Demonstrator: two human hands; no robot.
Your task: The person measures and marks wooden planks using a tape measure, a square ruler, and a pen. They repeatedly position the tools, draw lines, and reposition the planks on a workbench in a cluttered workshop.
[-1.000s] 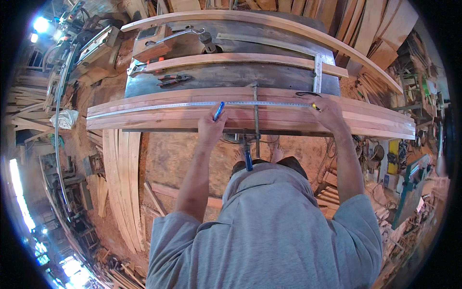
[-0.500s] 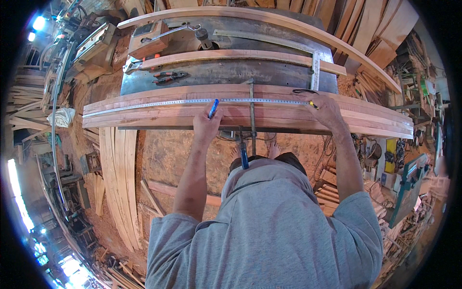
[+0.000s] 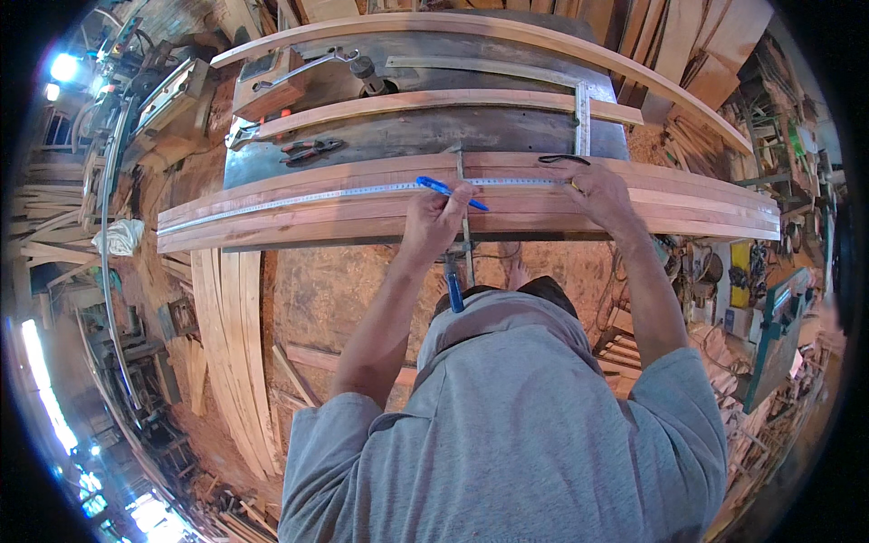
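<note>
Several long wooden boards (image 3: pixel 299 215) lie side by side across the near edge of a dark metal table. A tape measure (image 3: pixel 344 192) is drawn out along them from their left end. Its case is mostly hidden inside my right hand (image 3: pixel 601 192), which is closed around it, with a black strap showing above. My left hand (image 3: pixel 436 217) pinches a blue pen (image 3: pixel 453 194), tilted over the tape near the middle. Right by that hand, a bar clamp (image 3: pixel 467 237) crosses the boards, its blue handle hanging below the table edge.
On the metal table (image 3: pixel 380 136) lie pliers (image 3: pixel 312 151), a narrow board (image 3: pixel 434 102), a metal square (image 3: pixel 582 118) and a wooden block (image 3: pixel 268 86) with a wrench. A long curved strip (image 3: pixel 507 32) spans the far side. Planks (image 3: pixel 233 344) lean below left.
My left hand has moved right along the tape to beside the clamp, and the pen has tipped from near upright to slanting. My right hand still grips the tape measure.
</note>
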